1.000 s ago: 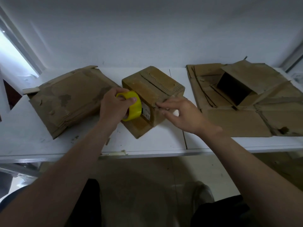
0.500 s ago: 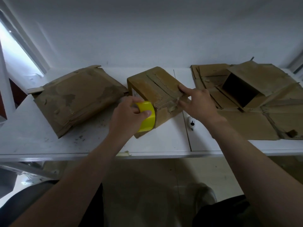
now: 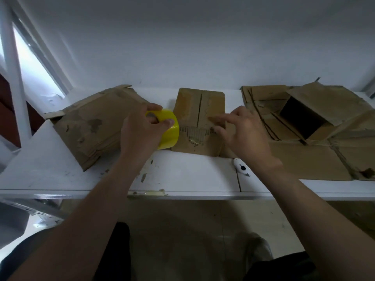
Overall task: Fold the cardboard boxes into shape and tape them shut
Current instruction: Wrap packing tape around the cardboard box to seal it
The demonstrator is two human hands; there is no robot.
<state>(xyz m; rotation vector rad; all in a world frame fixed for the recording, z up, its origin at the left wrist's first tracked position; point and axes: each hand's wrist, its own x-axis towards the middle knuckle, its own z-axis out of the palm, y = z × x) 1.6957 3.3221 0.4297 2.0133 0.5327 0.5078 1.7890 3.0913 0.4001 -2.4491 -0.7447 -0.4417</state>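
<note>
A small folded cardboard box [image 3: 194, 110] stands in the middle of the white table [image 3: 182, 179], its two top flaps meeting at a centre seam that faces me. My left hand [image 3: 140, 134] grips a yellow roll of tape [image 3: 169, 130] just left of the box. My right hand [image 3: 239, 132] rests on the box's right flap with the fingers stretched out flat. A torn patch of cardboard shows at the near end of the seam.
A flattened stack of cardboard [image 3: 95, 126] lies at the left. More flat cardboard and one open box [image 3: 304, 120] lie at the right. A small white cutter [image 3: 240, 166] sits on the table by my right wrist. A window frame stands at far left.
The box has been turned so its seam now points straight at me. My left hand with the tape moved up beside the box. My right hand shifted onto the right flap.
</note>
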